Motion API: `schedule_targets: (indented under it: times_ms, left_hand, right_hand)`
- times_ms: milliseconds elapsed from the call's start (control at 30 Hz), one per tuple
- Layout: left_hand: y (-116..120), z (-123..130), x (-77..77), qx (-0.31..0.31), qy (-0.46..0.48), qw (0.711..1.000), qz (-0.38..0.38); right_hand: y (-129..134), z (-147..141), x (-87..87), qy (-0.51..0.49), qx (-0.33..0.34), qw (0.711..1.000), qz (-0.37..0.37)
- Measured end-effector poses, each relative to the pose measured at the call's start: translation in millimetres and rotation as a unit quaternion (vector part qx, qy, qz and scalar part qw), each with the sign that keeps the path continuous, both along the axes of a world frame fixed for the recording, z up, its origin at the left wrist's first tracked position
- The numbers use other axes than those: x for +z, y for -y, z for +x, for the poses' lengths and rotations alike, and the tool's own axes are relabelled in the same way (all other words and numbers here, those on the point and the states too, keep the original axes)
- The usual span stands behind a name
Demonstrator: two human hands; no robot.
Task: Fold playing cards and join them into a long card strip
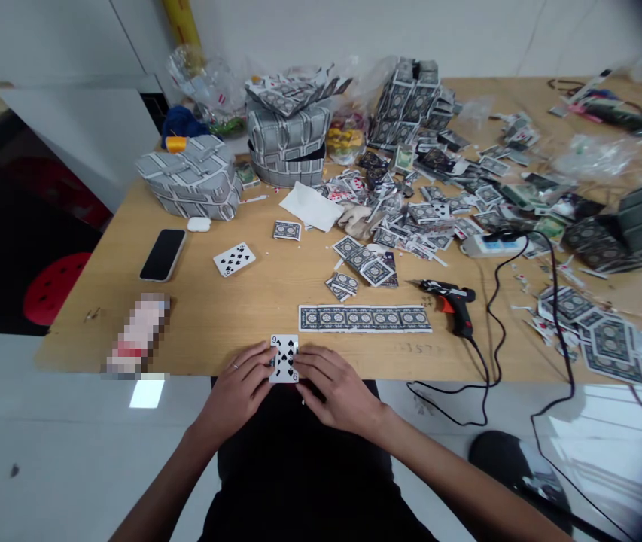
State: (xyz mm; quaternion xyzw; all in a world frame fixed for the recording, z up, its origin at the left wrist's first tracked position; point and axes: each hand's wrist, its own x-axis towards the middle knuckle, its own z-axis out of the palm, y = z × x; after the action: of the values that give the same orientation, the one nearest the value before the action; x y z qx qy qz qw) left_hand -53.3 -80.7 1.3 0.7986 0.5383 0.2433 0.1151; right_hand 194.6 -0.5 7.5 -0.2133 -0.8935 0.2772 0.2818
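At the table's front edge lies a playing card [284, 360], a nine of spades, face up. My left hand [244, 379] grips its left side with the fingers closed, and a ring shows on one finger. Along the card's right side are the closed fingers of my right hand [336, 385]. Just beyond, a strip of joined cards [364, 318] with dark patterned backs lies flat. Small folded cards [342, 286] and overlapping card backs [366, 261] are behind that strip. Another face-up card [234, 259] rests farther left.
A glue gun [449, 301] with a black cord lies right of the strip, near a power strip [494, 245]. Woven card baskets [190, 177] stand at the back. Loose cards [433, 214] are heaped behind. A phone [163, 254] lies on the left.
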Motion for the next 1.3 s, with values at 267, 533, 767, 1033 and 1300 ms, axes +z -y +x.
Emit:
schedule_targets:
  times_ms: [267,533,767,1033,1300]
  left_hand:
    - [1,-1,2.8,-0.008,-0.014,1.0,-0.002]
    - [2,-1,6.1,-0.016,-0.028,0.999,0.005]
    - [3,1,5.7,-0.009,-0.01,1.0,-0.008]
    - [3,-1,2.6,-0.006,-0.002,1.0,-0.001]
    - [2,-1,5.0,0.011,0.015,0.999,-0.034]
  right_hand:
    - [10,-5,-15.1,0.008,-0.039,0.998,0.038]
    - [13,-7,-15.9,0.016,-0.046,0.998,0.049]
    - [13,-7,-13.7,0.02,-0.048,0.997,0.057]
    - [18,-9,-14.0,0.027,-0.059,0.996,0.053]
    - [16,-9,-12.0,0.022,-0.055,0.997,0.056]
